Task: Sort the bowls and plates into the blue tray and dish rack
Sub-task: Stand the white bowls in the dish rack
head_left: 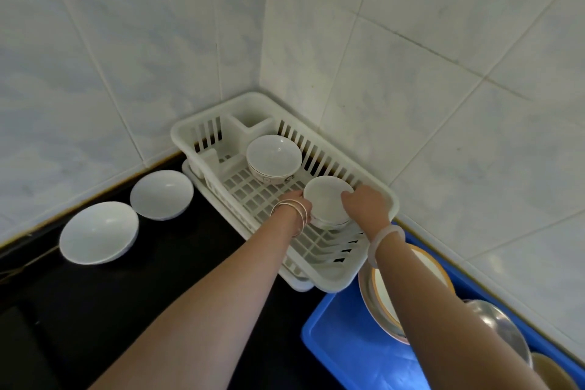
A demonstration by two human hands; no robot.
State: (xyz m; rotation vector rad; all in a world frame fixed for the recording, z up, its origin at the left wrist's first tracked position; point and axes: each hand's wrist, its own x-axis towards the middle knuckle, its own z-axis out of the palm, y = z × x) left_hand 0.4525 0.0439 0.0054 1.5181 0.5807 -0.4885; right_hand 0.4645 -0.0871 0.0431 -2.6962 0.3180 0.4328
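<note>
A black countertop [63, 310] carries a white slatted plastic dish rack [335, 282] in the tiled corner, with a blue plastic tray [348, 351] of stacked plates [380, 294] just beside it. Two wide white bowls [98, 233] sit on the counter left of the rack. Inside the rack stands a patterned white bowl [273, 157]. Nearer, a small plain white bowl [326, 196] sits low over the grid, gripped by the right hand [364, 203] at its rim and, apparently, by the half-hidden left hand [296, 201].

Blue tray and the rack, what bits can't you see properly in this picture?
- Head view: the plates in the blue tray are mostly covered by the right forearm.
- Head view: the brownish dish is cut off by the bottom right corner.
- Head view: the bowl is hidden low down by the left hand and right hand holding it.
</note>
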